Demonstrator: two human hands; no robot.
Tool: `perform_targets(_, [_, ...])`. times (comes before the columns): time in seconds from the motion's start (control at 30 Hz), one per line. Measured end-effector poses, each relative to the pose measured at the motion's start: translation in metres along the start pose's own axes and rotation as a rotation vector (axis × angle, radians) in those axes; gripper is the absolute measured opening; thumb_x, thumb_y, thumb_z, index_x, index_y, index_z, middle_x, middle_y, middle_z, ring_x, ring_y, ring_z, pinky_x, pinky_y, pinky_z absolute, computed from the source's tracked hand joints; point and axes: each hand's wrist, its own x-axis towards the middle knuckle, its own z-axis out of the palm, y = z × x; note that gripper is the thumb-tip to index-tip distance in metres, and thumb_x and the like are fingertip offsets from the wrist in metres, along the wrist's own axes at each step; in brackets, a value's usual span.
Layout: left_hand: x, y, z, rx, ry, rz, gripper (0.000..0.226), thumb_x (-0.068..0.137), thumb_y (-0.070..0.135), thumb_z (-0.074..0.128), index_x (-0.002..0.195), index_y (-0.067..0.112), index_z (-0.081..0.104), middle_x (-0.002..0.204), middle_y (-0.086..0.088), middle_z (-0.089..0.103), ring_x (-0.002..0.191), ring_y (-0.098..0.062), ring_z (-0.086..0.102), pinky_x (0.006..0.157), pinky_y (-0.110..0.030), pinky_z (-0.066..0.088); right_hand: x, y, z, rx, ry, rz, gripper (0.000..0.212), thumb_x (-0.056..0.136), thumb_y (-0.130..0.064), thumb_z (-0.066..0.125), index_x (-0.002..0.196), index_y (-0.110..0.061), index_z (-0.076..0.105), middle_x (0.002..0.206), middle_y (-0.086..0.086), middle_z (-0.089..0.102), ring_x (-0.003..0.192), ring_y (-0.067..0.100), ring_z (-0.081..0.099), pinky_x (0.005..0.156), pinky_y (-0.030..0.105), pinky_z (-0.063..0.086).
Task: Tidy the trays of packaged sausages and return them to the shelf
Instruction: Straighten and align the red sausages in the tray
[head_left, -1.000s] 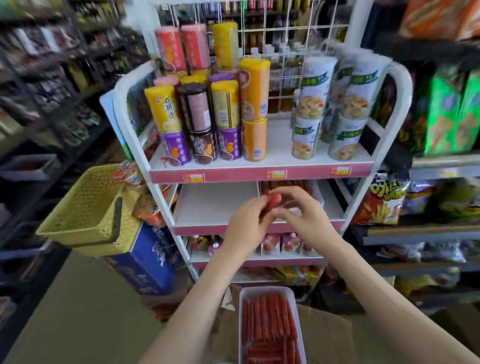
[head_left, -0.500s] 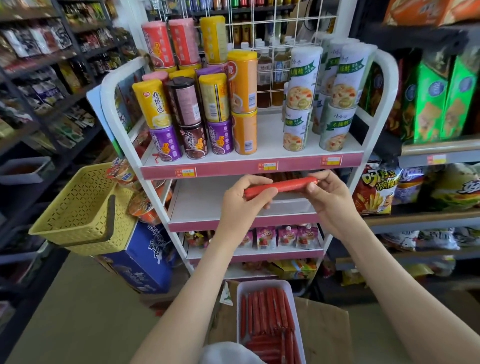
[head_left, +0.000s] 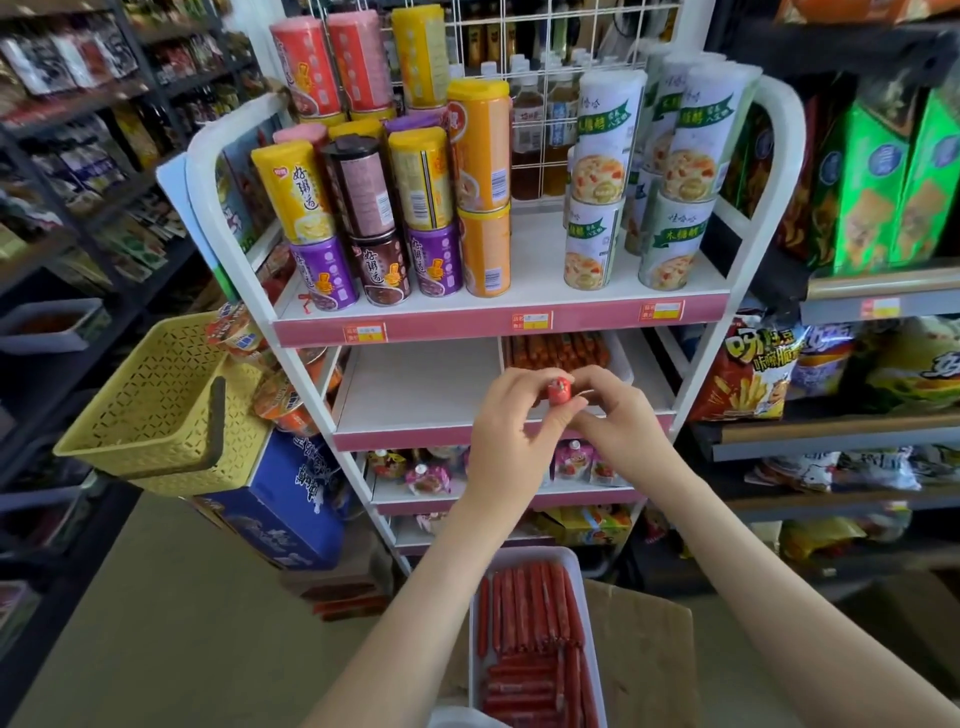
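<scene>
A red packaged sausage (head_left: 561, 392) points end-on at the camera, held in front of the second shelf. My left hand (head_left: 511, 415) and my right hand (head_left: 618, 415) both pinch it with their fingertips. Behind them a white tray (head_left: 621, 364) of red sausages sits on the right half of the second shelf (head_left: 415, 387); the shelf's left half is bare. A second white tray (head_left: 475, 618) filled with red sausages lies below my arms on a cardboard box (head_left: 644, 665).
Stacked cans (head_left: 374, 208) fill the rack's top shelf. A yellow plastic basket (head_left: 156, 410) hangs at the left above a blue carton (head_left: 291, 509). Snack bags (head_left: 748, 374) crowd the shelves on the right. Small pouches (head_left: 426, 475) lie on the third shelf.
The sausage was held sideways between both hands half a second ago; it now points end-on toward the camera, and the hands have come close together and lower.
</scene>
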Motion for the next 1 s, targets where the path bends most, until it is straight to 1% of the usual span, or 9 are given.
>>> perform_targets(0.1, [-0.001,0.004,-0.006,-0.099,0.027,-0.006,0.025,0.088,0.028,0.059,0.113,0.02,0.061,0.103,0.009,0.06,0.098,0.0,0.056,0.088,-0.01,0.042,-0.002,0.004,0.002,0.017,-0.054,0.032,0.032,0.086,0.002,0.06,0.096,-0.028,0.063,0.094,0.0,0.067,0.086,0.011,0.063,0.08,0.024,0.052])
perform_targets(0.27, [0.001,0.006,-0.018,-0.171,-0.027,-0.031,0.013,0.089,0.024,0.057,0.099,0.023,0.065,0.098,0.02,0.061,0.096,0.002,0.06,0.085,-0.014,0.046,-0.005,0.011,0.008,0.039,-0.126,0.096,0.04,0.088,0.004,0.056,0.093,-0.035,0.064,0.085,-0.003,0.07,0.086,0.014,0.067,0.084,0.035,0.054])
perform_targets(0.37, [0.0,0.005,-0.017,-0.132,0.024,-0.054,0.012,0.087,0.027,0.059,0.096,0.023,0.066,0.094,0.023,0.06,0.092,0.005,0.059,0.081,-0.012,0.046,-0.008,0.006,0.012,0.151,-0.153,0.073,0.033,0.087,0.005,0.06,0.096,-0.027,0.065,0.08,-0.008,0.071,0.08,0.009,0.067,0.075,0.022,0.053])
perform_targets(0.47, [-0.001,0.002,-0.017,-0.153,0.057,-0.182,0.01,0.089,0.027,0.061,0.097,0.03,0.065,0.096,0.022,0.063,0.094,0.003,0.06,0.082,-0.017,0.049,-0.01,0.0,0.02,0.252,-0.159,0.114,0.023,0.086,0.002,0.063,0.1,-0.015,0.065,0.083,0.0,0.072,0.078,0.012,0.068,0.071,0.017,0.05])
perform_targets(0.57, [0.0,-0.005,-0.02,-0.318,-0.084,-0.422,0.022,0.093,0.023,0.058,0.113,0.032,0.062,0.111,0.016,0.065,0.105,0.0,0.06,0.09,-0.02,0.049,-0.009,-0.002,0.028,0.694,-0.219,0.349,0.023,0.089,-0.01,0.058,0.11,-0.002,0.063,0.094,0.009,0.071,0.086,0.02,0.068,0.077,0.028,0.054])
perform_targets(0.63, [-0.005,-0.016,-0.024,-0.422,-0.167,-0.49,0.028,0.096,0.032,0.053,0.122,0.024,0.061,0.118,0.009,0.065,0.112,-0.006,0.059,0.095,-0.025,0.048,-0.005,0.0,0.03,1.144,-0.126,0.613,0.027,0.087,-0.015,0.056,0.108,0.001,0.062,0.093,0.014,0.07,0.084,0.021,0.07,0.074,0.031,0.057])
perform_targets(0.73, [-0.021,-0.028,-0.025,-0.426,-0.242,-0.437,0.049,0.087,0.059,0.051,0.121,0.027,0.063,0.121,0.007,0.065,0.112,-0.013,0.06,0.095,-0.036,0.05,0.0,0.008,0.029,1.519,0.099,0.866,0.014,0.089,-0.01,0.054,0.098,-0.001,0.059,0.08,0.013,0.07,0.069,0.019,0.071,0.061,0.028,0.059])
perform_targets(0.87, [-0.032,-0.036,-0.018,-0.236,-0.129,-0.292,0.033,0.083,0.036,0.065,0.115,0.04,0.06,0.118,0.014,0.065,0.111,-0.005,0.06,0.095,-0.034,0.051,-0.001,0.019,0.038,1.46,0.086,0.93,0.022,0.08,-0.011,0.057,0.098,0.0,0.06,0.08,0.014,0.07,0.067,0.019,0.071,0.064,0.027,0.059])
perform_targets(1.0, [-0.041,-0.049,-0.01,-0.089,-0.014,-0.149,0.031,0.088,0.026,0.063,0.117,0.016,0.064,0.113,0.005,0.067,0.107,-0.006,0.062,0.092,-0.029,0.052,0.0,0.035,0.048,1.494,0.119,1.024,0.013,0.087,-0.009,0.054,0.091,0.002,0.06,0.073,0.015,0.07,0.062,0.02,0.071,0.056,0.027,0.059])
